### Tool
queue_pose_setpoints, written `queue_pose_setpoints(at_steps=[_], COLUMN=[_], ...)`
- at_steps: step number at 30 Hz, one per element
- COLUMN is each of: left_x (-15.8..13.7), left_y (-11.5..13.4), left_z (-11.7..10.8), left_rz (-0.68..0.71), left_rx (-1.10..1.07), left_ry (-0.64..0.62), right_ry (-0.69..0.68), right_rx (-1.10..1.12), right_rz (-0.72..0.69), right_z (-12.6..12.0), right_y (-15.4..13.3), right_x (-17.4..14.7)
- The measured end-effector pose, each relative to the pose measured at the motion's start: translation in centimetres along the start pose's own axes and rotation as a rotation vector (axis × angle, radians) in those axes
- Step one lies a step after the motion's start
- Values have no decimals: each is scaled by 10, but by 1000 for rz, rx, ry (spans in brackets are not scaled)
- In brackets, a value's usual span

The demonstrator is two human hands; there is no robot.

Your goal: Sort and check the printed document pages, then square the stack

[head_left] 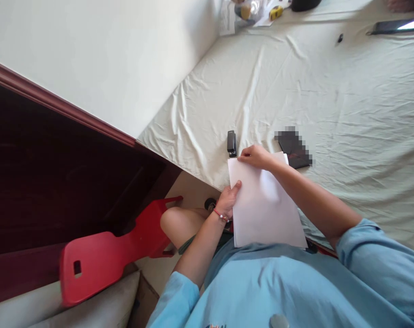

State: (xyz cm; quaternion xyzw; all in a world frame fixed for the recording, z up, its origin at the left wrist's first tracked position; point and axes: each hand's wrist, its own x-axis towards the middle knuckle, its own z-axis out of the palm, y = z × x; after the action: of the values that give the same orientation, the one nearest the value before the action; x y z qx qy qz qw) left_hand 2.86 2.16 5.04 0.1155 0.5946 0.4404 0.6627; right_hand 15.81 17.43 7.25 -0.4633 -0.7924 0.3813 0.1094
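Head view, contents as seen:

Sheets of white paper [264, 205], centre of the frame, lower edge against my blue shirt [261, 282], upper edge reaching over the edge of the bed sheet [329, 91];
my left hand [229, 198], just left of centre, fingers curled shut on the left edge of the paper, thumb laid on top; a red cord bracelet [221, 216] on its wrist;
my right hand [256, 156], just above centre, fingers drawn together and pinching the upper left corner of the paper, forearm lying across the sheets toward lower right;
black stapler [232, 143], on the bed sheet, just beside and upper left of my right hand, not touching it as far as I can tell;
dark flat object [293, 148], partly blurred out, right of the right hand, on the sheet;
red plastic chair [111, 255], lower left, beside my bare knee [174, 223];
dark phone [394, 26], upper right corner, well apart from the hands;
small yellow item [275, 12], top edge, too small to identify.
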Motion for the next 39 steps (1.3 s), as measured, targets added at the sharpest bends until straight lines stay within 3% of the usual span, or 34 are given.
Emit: queue_pose_setpoints(at_steps=[10,17,21,33,39], left_x=[8,4,2,4,-1], left_y=[-5,-13,-14,-5,-4], left_z=[-5,-8,-7,-3,-8], left_rz=[10,87,82,64,124], left_rx=[47,61,54,33,-5], left_ry=[-44,-73,-60,-20,56], right_ry=[-13,27,19,-79,-64], right_rx=[77,-327,-401,-312,-335], right_rz=[-57,-128,-210,-77,-26], right_z=[-4,-2,0,7,5], right_y=[9,-2,-2,7,7], right_x=[0,-15,-22,7,19])
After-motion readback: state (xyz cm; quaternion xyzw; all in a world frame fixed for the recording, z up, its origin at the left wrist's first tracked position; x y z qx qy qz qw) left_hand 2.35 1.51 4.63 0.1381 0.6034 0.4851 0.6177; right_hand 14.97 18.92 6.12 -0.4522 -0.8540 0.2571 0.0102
